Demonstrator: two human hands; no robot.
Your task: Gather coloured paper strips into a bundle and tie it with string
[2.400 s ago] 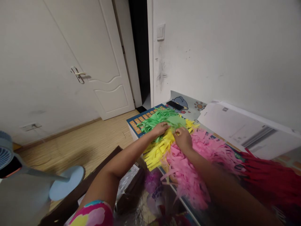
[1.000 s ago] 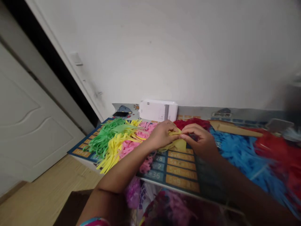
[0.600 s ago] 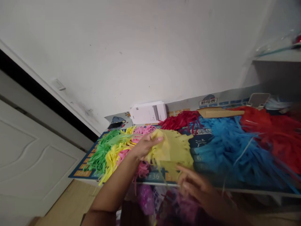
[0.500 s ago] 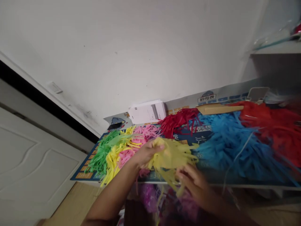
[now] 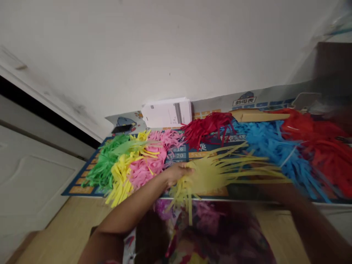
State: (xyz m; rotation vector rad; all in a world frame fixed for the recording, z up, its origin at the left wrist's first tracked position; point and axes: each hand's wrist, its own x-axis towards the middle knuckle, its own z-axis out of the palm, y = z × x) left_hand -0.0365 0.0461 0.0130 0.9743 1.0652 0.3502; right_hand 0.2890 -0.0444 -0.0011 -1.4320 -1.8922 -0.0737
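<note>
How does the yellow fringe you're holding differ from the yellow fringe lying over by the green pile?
The held yellow fringe is gripped at one end by the left hand, its strips fanned out rightward above the mat; the lying yellow fringe rests untouched between green fringe and pink fringe. The held one looks duller and blurred; the lying one brighter. Both are paper cut into strips.

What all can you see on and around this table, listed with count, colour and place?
yellow fringed paper sheet: one, yellow, spread over the table's front edge, held at its left end
green fringed paper pile: one, green, far left
yellow fringed paper pile: one, yellow, beside the green
pink fringed paper pile: one, pink, left of centre
red fringed paper piles: two, red, back centre and far right
blue fringed paper pile: one, blue, right
white box: one, white, against the wall
printed table mat: one, blue and orange, under everything
left hand: gripping the yellow sheet
right hand: blurred behind the sheet, grip unclear
</note>
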